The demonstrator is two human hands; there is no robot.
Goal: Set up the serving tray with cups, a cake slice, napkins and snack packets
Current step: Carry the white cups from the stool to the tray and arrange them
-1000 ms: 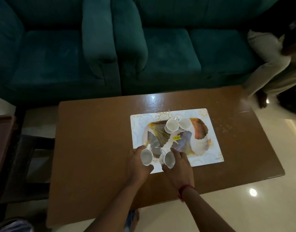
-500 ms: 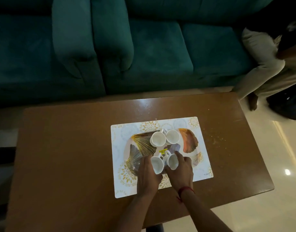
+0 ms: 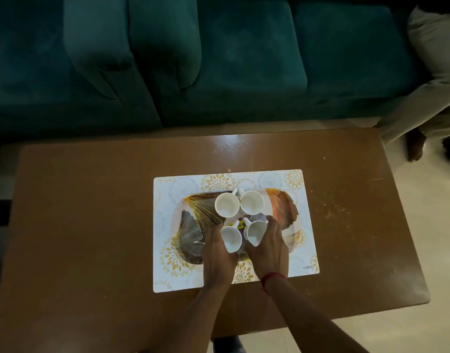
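Nearest, the left hand [image 3: 216, 256] and right hand [image 3: 267, 248] each have a grip wrapped round a small white cup. The left cup [image 3: 231, 238] and right cup [image 3: 255, 231] are tilted over the near half of the serving tray [image 3: 193, 215], likely to land beside the two upright cups [image 3: 227, 204] beyond, leaving its ends free. Placemat [image 3: 167, 276] and table [image 3: 91, 225] lie underneath.

Left hand [image 3: 216, 256] grips the left cup [image 3: 231, 238], right hand [image 3: 268, 248] the right cup [image 3: 255, 233], over the tray [image 3: 193, 225].

Cups [image 3: 227, 204] look glazed white ceramic, smooth. Tray [image 3: 193, 212] glossy with metallic gold lines; mat [image 3: 305, 200] smooth printed sheet. Table [image 3: 91, 212] polished brown wood, sofa [image 3: 244, 59] matt teal velvet.
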